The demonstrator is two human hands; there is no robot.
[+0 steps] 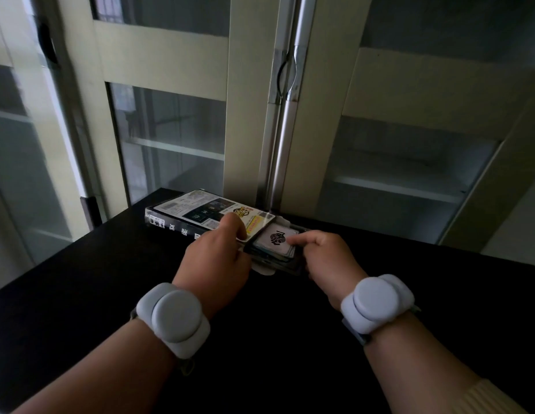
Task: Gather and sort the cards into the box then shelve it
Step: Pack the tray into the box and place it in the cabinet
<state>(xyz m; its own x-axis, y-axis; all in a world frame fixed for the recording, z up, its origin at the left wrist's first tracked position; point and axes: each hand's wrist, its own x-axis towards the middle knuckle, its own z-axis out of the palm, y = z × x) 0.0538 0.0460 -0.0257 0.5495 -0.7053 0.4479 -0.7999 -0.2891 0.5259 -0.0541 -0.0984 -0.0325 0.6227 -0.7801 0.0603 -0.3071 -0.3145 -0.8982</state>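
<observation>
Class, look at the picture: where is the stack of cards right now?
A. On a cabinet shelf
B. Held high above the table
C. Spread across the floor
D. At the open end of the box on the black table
D: the cards sit at the open right end of the box on the black table, with the right hand on them.

Bare forearms, round grey puck-shaped wristband (173,316) on each wrist, cream ribbed sleeve cuff (487,398)
</observation>
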